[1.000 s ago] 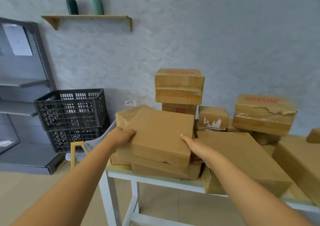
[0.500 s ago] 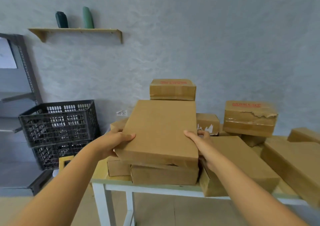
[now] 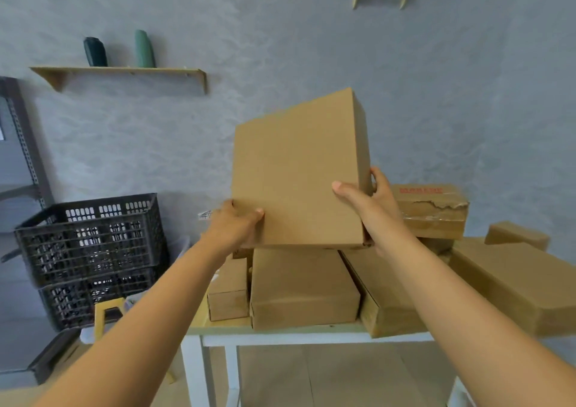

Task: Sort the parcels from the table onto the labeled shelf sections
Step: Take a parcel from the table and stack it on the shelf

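Both hands were up: the left hand (image 3: 234, 226) gripped the flat parcel (image 3: 297, 173) at its lower left corner, the right hand (image 3: 372, 207) clamped its right edge, fingers curled round, holding it tilted upright above the table (image 3: 280, 332). Plenty of boxes (image 3: 304, 288) lay stacked there; the grey shelf (image 3: 21, 163) waited far left, so sorting looked barely begun.

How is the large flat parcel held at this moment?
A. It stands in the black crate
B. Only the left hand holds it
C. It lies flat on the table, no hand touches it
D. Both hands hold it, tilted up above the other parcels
D: the left hand and the right hand grip the flat parcel by its lower sides, its broad face tilted up above the parcels on the table.
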Tool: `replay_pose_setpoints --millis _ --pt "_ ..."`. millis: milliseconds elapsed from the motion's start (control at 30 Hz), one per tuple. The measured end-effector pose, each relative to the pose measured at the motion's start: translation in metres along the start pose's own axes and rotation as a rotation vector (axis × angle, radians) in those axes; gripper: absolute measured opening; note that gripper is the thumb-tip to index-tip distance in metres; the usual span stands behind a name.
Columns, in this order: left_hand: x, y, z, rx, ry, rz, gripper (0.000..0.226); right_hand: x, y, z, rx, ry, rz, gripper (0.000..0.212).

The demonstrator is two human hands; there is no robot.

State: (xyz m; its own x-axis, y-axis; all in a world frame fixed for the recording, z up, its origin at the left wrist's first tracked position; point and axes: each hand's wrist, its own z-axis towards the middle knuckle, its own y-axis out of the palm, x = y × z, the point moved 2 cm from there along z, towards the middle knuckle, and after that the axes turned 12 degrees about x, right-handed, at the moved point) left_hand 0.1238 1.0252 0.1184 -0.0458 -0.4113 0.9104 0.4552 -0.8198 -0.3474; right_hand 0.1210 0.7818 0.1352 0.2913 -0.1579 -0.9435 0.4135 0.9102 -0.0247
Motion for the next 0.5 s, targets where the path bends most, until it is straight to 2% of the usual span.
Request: replay_pose_setpoints --millis 100,167,233,300,367,433,500 --pt "0.035 0.002 -0.02 -0.081 0.132 0.031 0.082 -0.021 0.005 -0.016 0.123 -0.192 -0.037 0.117" --pt "0.057 0.003 -0.037 -0.178 0.128 -0.137 0.089 -0.031 0.014 -0.034 0.183 -0.377 -0.174 0.115" --pt "0.077 0.0 -0.051 -0.213 0.102 -0.342 0.093 -0.04 0.026 -0.051 0.153 -0.51 -0.293 0.114" --pt "0.086 -0.007 -0.055 -0.141 0.144 -0.448 0.086 -0.048 0.036 -0.064 0.083 -0.588 -0.322 0.105" --pt "0.085 -0.02 -0.053 -0.025 0.14 -0.544 0.081 -0.06 0.045 -0.077 0.035 -0.703 -0.31 0.086" --pt "0.077 -0.031 -0.05 0.045 0.074 -0.612 0.093 -0.072 0.052 -0.089 -0.012 -0.803 -0.262 0.068" --pt "0.067 -0.04 -0.048 0.081 0.01 -0.625 0.105 -0.078 0.057 -0.094 -0.101 -0.81 -0.186 0.055"
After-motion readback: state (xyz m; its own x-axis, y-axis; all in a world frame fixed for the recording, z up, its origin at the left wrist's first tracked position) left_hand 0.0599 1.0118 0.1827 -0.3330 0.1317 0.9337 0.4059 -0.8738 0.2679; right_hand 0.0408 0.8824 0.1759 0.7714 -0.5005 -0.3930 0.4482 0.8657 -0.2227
